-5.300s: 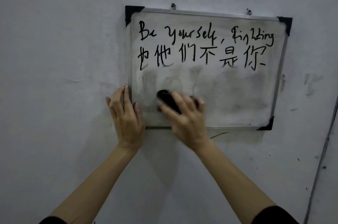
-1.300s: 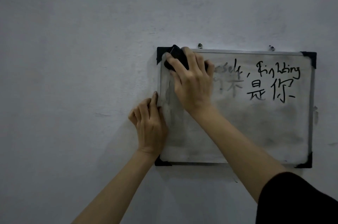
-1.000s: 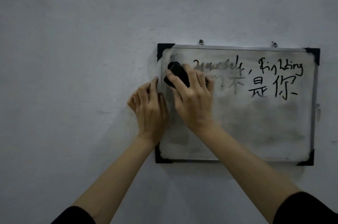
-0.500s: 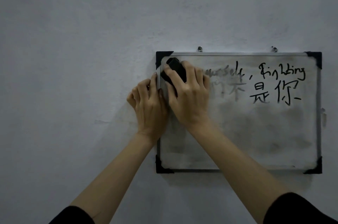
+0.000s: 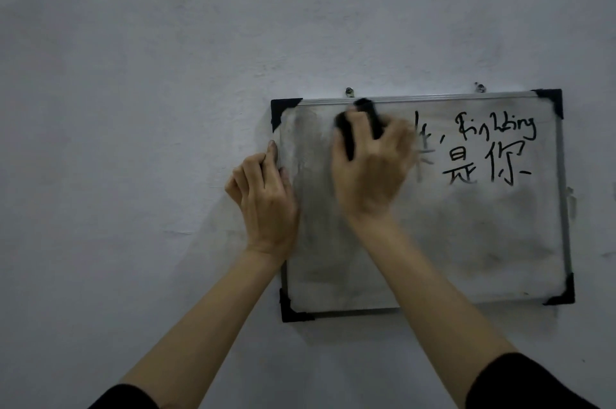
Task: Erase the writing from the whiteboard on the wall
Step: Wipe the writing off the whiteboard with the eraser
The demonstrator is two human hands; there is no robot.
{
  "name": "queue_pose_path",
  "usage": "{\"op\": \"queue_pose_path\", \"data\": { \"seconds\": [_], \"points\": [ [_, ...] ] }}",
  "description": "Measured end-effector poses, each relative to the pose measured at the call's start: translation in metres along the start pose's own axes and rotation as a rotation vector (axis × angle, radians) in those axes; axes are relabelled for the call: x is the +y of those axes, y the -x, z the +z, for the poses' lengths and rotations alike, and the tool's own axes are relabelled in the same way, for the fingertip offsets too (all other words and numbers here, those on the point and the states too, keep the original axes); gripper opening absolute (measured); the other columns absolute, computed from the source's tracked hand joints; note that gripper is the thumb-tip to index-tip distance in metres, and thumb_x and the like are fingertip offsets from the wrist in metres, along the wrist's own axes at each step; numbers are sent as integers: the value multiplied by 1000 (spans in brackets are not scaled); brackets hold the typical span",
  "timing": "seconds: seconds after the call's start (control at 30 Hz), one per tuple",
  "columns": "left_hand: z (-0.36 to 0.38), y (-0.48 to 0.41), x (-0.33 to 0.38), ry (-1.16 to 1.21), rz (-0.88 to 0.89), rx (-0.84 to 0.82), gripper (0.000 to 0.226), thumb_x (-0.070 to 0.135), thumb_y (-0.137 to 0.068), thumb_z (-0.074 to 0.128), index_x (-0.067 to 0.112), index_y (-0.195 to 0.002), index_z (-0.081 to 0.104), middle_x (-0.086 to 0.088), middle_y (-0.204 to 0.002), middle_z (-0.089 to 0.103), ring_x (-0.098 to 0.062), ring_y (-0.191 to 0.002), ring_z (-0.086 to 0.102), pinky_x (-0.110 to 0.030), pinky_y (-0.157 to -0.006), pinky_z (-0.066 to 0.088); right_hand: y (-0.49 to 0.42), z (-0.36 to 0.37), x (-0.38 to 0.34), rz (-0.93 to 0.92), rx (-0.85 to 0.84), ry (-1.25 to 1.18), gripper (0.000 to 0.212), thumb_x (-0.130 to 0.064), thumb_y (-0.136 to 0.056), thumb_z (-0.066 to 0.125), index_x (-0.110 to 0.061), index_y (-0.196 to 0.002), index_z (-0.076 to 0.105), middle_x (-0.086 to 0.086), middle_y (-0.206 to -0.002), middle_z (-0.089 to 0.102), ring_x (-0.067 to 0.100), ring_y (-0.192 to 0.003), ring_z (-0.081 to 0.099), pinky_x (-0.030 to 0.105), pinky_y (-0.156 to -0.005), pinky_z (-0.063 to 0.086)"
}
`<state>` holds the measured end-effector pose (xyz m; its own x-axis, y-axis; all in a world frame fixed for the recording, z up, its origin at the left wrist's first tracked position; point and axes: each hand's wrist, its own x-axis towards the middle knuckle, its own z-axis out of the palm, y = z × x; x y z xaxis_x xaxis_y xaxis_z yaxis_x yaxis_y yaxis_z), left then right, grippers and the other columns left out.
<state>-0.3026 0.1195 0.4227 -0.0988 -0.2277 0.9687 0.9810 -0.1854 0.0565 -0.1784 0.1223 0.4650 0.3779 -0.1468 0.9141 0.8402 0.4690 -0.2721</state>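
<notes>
Blurred right hand (image 5: 370, 175), fingers curled round a black eraser (image 5: 346, 138), presses it to the wall-hung whiteboard (image 5: 466, 242) near its top edge, left of the writing (image 5: 483, 155). Left hand (image 5: 266, 205) grips the whiteboard's left edge.

one whiteboard (image 5: 466, 242); one eraser (image 5: 347, 134); two hands (image 5: 266, 198) (image 5: 370, 175)

A pale grey, scuffed wall (image 5: 133, 108) fills the frame. Right of centre, a whiteboard (image 5: 466, 242) with a metal rim and black corner caps hangs flat against it from two small fixings (image 5: 349, 91) at its top edge. Faint smudges (image 5: 571, 205) mark the wall beside its right rim.
</notes>
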Motion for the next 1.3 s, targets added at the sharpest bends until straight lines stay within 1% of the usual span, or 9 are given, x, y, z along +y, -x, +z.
{"op": "queue_pose_path", "data": {
  "seconds": [0.1, 0.23, 0.37, 0.43, 0.57, 0.8, 1.0, 1.17, 1.3],
  "points": [
    [-1, 0, -2, -1, 15, 15, 31, 7, -96, 50, -3, -124, 57, -11, -103, 46, -25, -92, 38, -38, -82, 29, 18, 6, -28, -200, -52, -41, 23, -35, -92, 64, -21, -109, 68, 18, -97, 59, 35, -89, 56, 43, -70, 49],
    [-2, -1, -4, -9, 38, -1, 32, 8, -95, 50, -3, -125, 58, -6, -104, 38, -24, -92, 37, -36, -82, 28, 10, 6, -11, -320, -69, -50, 23, -32, -92, 66, -19, -111, 66, 19, -97, 59, 36, -86, 57, 45, -67, 51],
    [-3, 0, -2, -24, 20, -5, 33, 8, -94, 52, -3, -125, 58, -11, -100, 46, -24, -92, 38, -37, -82, 29, -12, -2, 31, -131, -3, 2, 27, -34, -87, 72, -19, -109, 68, 18, -98, 58, 35, -90, 56, 44, -73, 51],
    [-2, 1, -1, -21, 17, 1, 35, 5, -93, 52, -3, -127, 57, -7, -102, 40, -23, -92, 38, -36, -83, 28, -19, -5, 41, -26, 18, 11, 27, -32, -85, 74, -18, -108, 68, 18, -99, 58, 34, -91, 55, 43, -74, 51],
    [-1, 1, 1, -10, 18, 9, 35, 5, -96, 47, -5, -128, 54, -5, -103, 35, -24, -92, 37, -36, -82, 28, -15, -1, 10, 223, 35, -10, 26, -31, -85, 74, -20, -108, 68, 17, -101, 59, 32, -93, 56, 44, -75, 54],
    [-1, 3, -1, -33, 38, 8, 35, 4, -94, 52, -5, -128, 54, -7, -104, 36, -26, -93, 37, -38, -81, 28, 18, -1, -3, -256, -83, -25, 22, -32, -91, 68, -20, -109, 68, 18, -98, 59, 34, -90, 56, 42, -69, 50],
    [-2, 4, -3, -35, 18, 9, 33, 5, -94, 53, -4, -126, 57, -6, -103, 37, -25, -93, 38, -38, -83, 28, -21, -9, 53, -91, 4, 8, 26, -32, -86, 74, -18, -108, 70, 17, -98, 58, 33, -91, 56, 42, -72, 52],
    [-6, 1, -1, -1, -12, -25, 35, 10, -94, 50, -2, -126, 56, -9, -106, 43, -25, -96, 38, -38, -85, 28, -24, -10, 51, 58, 41, 7, 25, -29, -86, 74, -19, -109, 69, 16, -99, 57, 31, -91, 55, 40, -72, 51],
    [-11, -9, 18, 49, -116, -15, 45, 6, -85, 46, 1, -128, 54, -17, -110, 51, -25, -101, 39, -39, -89, 29, 5, -18, 67, -180, 5, -8, 23, -31, -90, 71, -19, -110, 70, 19, -99, 59, 33, -90, 56, 42, -73, 52]
  ]
}}
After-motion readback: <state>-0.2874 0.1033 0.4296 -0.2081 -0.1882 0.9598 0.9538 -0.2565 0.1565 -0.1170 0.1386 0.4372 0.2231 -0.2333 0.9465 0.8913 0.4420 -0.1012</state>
